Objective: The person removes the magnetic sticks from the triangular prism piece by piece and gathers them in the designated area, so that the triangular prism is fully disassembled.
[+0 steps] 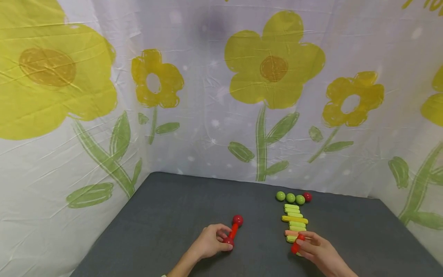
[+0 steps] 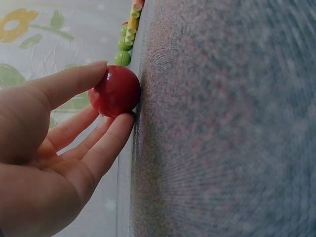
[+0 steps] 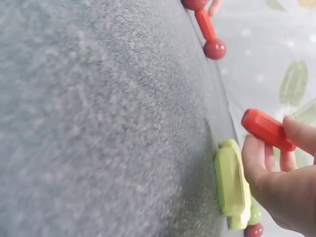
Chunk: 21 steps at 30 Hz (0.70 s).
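My left hand (image 1: 209, 241) pinches the near red ball (image 1: 228, 243) between thumb and fingers, low at the tabletop. From that ball a red rod (image 1: 233, 231) runs to a second red ball (image 1: 237, 220), in a dumbbell shape. The left wrist view shows the held ball (image 2: 117, 92) close up, with the rod hidden behind. Over the near end of a row of rods, my right hand (image 1: 321, 251) pinches a short, faceted red rod (image 1: 298, 244). In the right wrist view this red rod (image 3: 268, 129) is raised off the table, beside a yellow-green rod (image 3: 231, 182).
The row on the right of the dark table (image 1: 187, 204) has several yellow-green rods (image 1: 296, 224), a longer yellow rod (image 1: 295, 219) and a salmon rod (image 1: 291, 233). Behind it lie three green balls (image 1: 290, 197) and a red ball (image 1: 307, 197). Flower-printed cloth (image 1: 200, 154) surrounds the table.
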Tool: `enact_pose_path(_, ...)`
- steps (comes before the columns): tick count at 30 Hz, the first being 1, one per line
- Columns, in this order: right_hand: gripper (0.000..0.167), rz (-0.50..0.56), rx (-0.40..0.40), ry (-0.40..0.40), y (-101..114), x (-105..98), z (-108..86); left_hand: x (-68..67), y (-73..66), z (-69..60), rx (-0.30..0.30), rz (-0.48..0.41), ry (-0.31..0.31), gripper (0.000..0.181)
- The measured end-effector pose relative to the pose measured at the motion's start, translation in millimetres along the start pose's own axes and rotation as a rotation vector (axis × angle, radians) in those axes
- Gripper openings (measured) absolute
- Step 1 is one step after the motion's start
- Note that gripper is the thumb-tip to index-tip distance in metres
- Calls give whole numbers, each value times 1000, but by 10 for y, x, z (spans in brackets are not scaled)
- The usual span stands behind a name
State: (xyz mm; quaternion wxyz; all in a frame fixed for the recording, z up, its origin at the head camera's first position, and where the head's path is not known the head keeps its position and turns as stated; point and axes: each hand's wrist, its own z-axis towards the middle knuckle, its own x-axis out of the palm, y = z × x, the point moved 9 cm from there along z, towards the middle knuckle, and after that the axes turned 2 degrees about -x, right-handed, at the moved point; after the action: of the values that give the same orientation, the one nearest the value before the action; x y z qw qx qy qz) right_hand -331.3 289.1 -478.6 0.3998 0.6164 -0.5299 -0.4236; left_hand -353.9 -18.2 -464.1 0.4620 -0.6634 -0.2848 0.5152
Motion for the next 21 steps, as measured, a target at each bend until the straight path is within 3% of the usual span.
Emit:
enact_pose_path(4,59,11,21,-50,-36,-67,-15,2,4,-6,2,-10,1,36)
enact_pose_path(13,78,-13,77,-60,-143,-171,-87,9,53,10,-54,-14,9,37)
enact_pose_path(21,89,23,145,-103,-289,-275,-139,2,25,-4,-36,-10,4,37)
